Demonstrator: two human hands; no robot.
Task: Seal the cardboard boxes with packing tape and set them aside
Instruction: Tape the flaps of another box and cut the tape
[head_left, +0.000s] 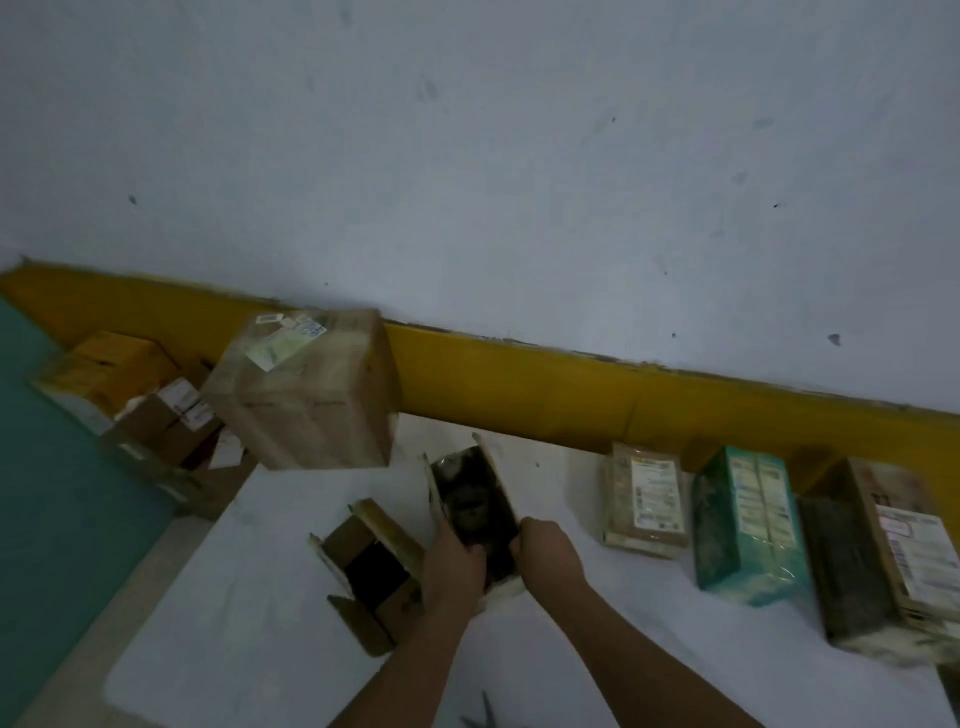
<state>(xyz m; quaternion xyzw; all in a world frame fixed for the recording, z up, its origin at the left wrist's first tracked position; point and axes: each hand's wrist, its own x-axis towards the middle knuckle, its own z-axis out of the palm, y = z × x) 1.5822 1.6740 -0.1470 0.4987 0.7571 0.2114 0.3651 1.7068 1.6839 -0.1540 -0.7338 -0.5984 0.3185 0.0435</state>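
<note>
A narrow open cardboard box (475, 499) with dark contents stands on the white table (249, 597), flaps up. My left hand (452, 564) grips its near left side and my right hand (545, 553) grips its near right side. To its left sits a second open cardboard box (363, 566) with its flaps spread and a dark inside. The whole view is blurred. No tape roll shows.
A big taped brown box (306, 389) stands at the table's far left corner. Smaller boxes (156, 415) are piled beyond it. On the right lie a flat parcel (647, 501), a green box (748, 525) and a dark labelled box (878, 561). A white wall with a yellow band (545, 389) runs behind.
</note>
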